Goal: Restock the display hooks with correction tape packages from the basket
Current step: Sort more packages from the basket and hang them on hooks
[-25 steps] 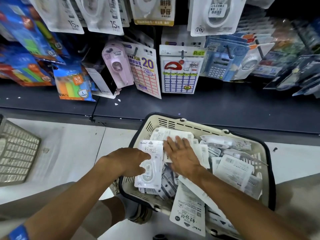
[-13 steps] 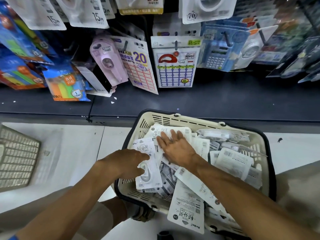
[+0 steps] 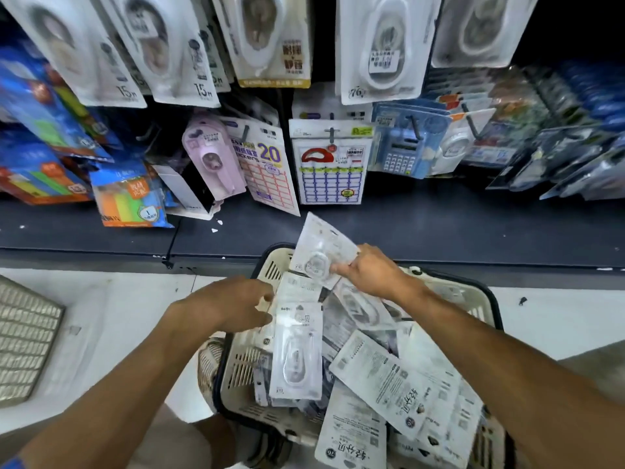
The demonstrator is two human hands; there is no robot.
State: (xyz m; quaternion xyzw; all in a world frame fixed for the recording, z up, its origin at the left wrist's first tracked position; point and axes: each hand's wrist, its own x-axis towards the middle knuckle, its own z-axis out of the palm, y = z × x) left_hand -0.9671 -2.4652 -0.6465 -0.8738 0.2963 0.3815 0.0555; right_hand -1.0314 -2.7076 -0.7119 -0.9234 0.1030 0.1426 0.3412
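Observation:
A cream basket [image 3: 236,367] with a black rim stands on the floor, piled with several white correction tape packages. My left hand [image 3: 233,304] holds one package [image 3: 297,353] by its top edge above the pile. My right hand [image 3: 368,272] pinches a second package [image 3: 319,252] and holds it tilted above the basket's far rim. Rows of correction tape packages [image 3: 380,45] hang on display hooks overhead.
Below the tapes hang sticker sheets [image 3: 329,167], a pink tape dispenser [image 3: 213,157], a blue calculator [image 3: 402,147] and coloured sticky notes [image 3: 128,198]. A dark shelf [image 3: 439,225] runs under them. Another basket [image 3: 23,340] lies on the floor at left.
My right hand has lifted a package out of the pile and up over the basket's far rim. The view has tilted up toward the hooks. My left hand still holds its package.

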